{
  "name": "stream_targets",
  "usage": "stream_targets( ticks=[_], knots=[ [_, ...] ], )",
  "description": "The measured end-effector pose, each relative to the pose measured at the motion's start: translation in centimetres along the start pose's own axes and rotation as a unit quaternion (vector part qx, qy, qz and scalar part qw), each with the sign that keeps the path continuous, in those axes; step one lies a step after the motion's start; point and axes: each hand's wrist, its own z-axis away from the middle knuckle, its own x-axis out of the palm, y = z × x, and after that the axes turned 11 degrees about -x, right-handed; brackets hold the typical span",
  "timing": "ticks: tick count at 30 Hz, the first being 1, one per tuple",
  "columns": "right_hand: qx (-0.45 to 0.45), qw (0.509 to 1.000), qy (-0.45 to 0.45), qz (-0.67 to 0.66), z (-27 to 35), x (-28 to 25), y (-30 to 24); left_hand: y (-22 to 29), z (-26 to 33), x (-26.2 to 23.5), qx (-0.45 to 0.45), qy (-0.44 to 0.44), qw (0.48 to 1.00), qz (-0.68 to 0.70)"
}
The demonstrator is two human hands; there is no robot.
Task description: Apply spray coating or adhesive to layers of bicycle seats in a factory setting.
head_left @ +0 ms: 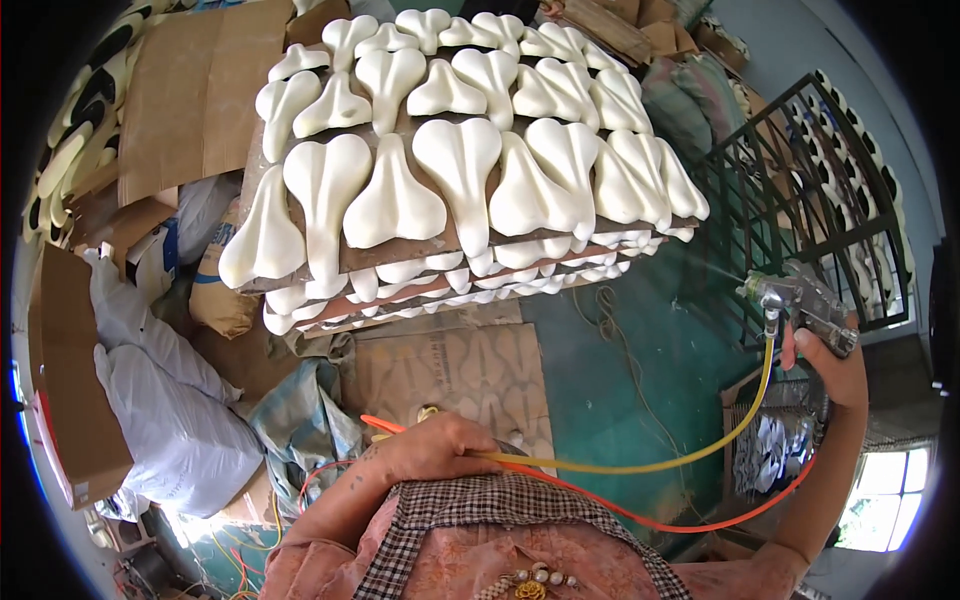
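In my right hand [835, 365], raised at the right, is a metal spray gun [790, 298] with its nozzle toward the stacked boards. A faint mist leaves the nozzle to the left. My left hand [440, 447] is closed in front of my waist around a yellow hose [640, 468] and an orange hose [650, 522]. The yellow one curves up to the underside of the gun. Ahead of me, rows of cream-white foam bicycle saddles [457, 165] cover the top board [355, 265]. More saddles show on the layers beneath it.
Flattened cardboard [450, 375] lies on the green floor [610, 400] before the stack. White plastic sacks [180, 420] and cardboard boxes crowd the left. A dark metal rack [800, 200] stands at the right, and a thin cord [625, 350] trails over the floor.
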Motion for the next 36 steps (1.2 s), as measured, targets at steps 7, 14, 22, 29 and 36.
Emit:
stream_targets(
  ticks=[7, 14, 22, 29, 36],
  knots=[
    [-0.036, 0.977, 0.209, -0.002, -0.9, 1.1, -1.1, 0.0, -0.2, -0.3, 0.007, -0.042, 0.999, -0.014],
    [-0.062, 0.988, 0.142, 0.014, 0.4, 0.2, -0.2, -0.7, 0.0, -0.6, 0.03, -0.03, 0.999, -0.035],
    [-0.076, 0.992, 0.098, 0.015, -1.0, 1.2, -1.2, -0.3, -0.5, -1.5, -0.009, -0.032, 0.999, -0.031],
    [-0.147, 0.983, 0.112, -0.005, -9.0, 1.4, -1.2, 0.0, -1.1, -2.3, -0.027, 0.031, 0.999, -0.005],
    [-0.165, 0.984, 0.066, -0.02, -12.8, 0.3, -0.4, 0.8, -2.4, -2.2, -0.045, 0.094, 0.995, -0.009]
  ],
)
